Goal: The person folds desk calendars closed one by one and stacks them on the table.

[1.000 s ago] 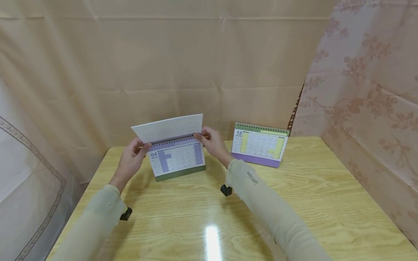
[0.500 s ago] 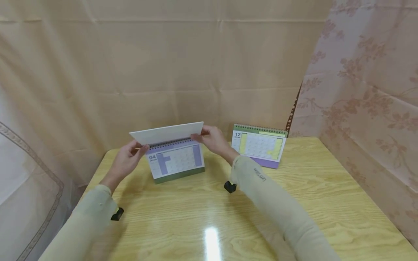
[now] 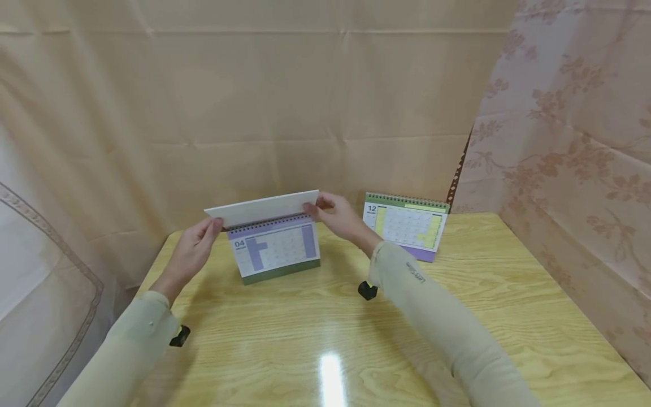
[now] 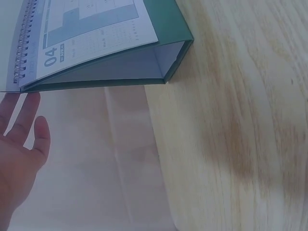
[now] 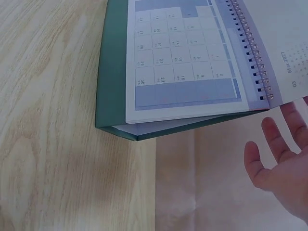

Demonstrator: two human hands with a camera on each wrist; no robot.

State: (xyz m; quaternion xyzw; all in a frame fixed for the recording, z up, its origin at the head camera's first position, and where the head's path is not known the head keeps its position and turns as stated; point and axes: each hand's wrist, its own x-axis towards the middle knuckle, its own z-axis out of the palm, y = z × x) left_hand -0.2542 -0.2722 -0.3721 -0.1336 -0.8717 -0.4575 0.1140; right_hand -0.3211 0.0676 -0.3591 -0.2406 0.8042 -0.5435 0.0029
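Note:
A desk calendar [image 3: 280, 249] with a spiral along its top and a green base stands on the table, its front page showing 04. Above the spiral, a stack of lifted white pages [image 3: 261, 209] leans backward. My left hand [image 3: 190, 251] pinches the left end of these pages, thumb in front. At their right end, my right hand [image 3: 341, 217] pinches them in the same way. In the right wrist view the back of the lifted page [image 5: 284, 43] reads 03, and the other fingers of the right hand [image 5: 284, 168] spread behind the calendar.
A second desk calendar [image 3: 409, 223], showing 12 with yellow columns and a purple base, stands to the right, partly behind the right wrist. A beige curtain [image 3: 244, 102] hangs behind the wooden table [image 3: 274, 339]; a floral curtain [image 3: 574, 141] hangs at the right.
The lifted pages have tipped farther back and look narrower. Both thumbs have moved from beside the spiral onto the page ends. The calendar's base stays in place.

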